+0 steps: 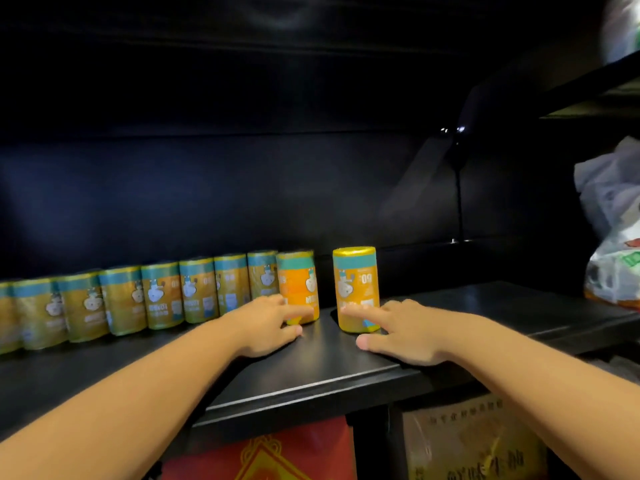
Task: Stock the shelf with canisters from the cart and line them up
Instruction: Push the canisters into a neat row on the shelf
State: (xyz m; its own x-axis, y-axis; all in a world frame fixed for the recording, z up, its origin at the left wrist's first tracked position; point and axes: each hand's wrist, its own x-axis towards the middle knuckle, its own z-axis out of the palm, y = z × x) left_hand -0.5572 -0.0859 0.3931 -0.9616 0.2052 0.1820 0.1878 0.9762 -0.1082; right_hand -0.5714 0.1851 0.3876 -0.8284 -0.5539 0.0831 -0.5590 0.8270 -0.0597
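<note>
A row of several orange canisters [162, 294] with teal bands stands upright on the black shelf [311, 368], running from the left edge toward the middle. My left hand [266, 323] touches the base of the row's last canister [299, 285] with straight fingers. A gap to the right, one canister [356, 289] stands apart. My right hand [401, 330] lies beside it, its forefinger stretched across the canister's lower front and its thumb below on the shelf. The cart is out of view.
White plastic bags [613, 237] fill the neighbouring shelf bay at the right. Below the shelf sit a red box [277, 455] and a brown carton [474, 441]. The shelf's back wall is dark, and bare shelf surface extends right of the lone canister.
</note>
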